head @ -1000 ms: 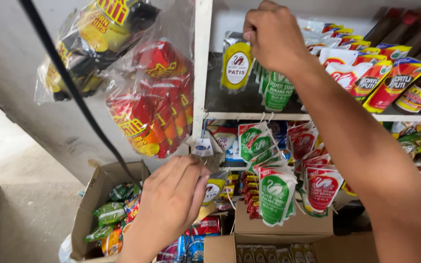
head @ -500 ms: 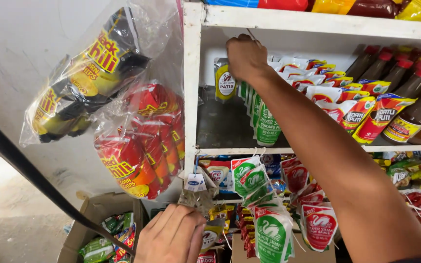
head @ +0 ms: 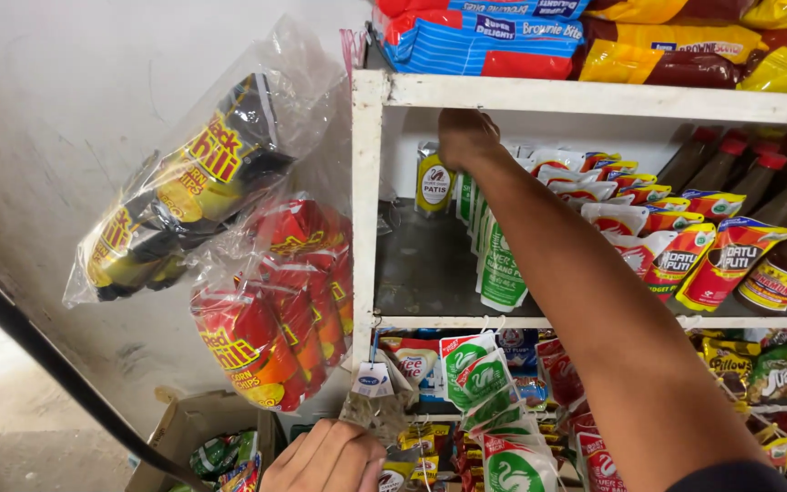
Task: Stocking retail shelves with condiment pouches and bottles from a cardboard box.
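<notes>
My right hand (head: pixel 465 137) reaches up into the white shelf (head: pixel 594 96), just under the upper board. Its back faces me and its fingers are hidden, so what it grips is unclear. It is above a row of hanging green-and-white pouches (head: pixel 501 269) and beside a small yellow-green sachet (head: pixel 434 182). My left hand (head: pixel 325 460) is low at the frame's bottom, curled into a fist. It sits just below a clear packet strip with a small white tag (head: pixel 373 380) that hangs from the lower shelf edge.
Two clear bags of corn chips hang left of the shelf post, one black and yellow (head: pixel 189 187), one red (head: pixel 270 310). Orange sauce pouches (head: pixel 685 246) and dark bottles (head: pixel 781 246) fill the shelf's right. A cardboard box (head: pixel 198 437) stands below. A black bar (head: pixel 56 374) crosses the lower left.
The view has tilted upward. My right hand rose from the hanging pouches to the underside of the upper board. My left hand sank toward the bottom edge and curled shut.
</notes>
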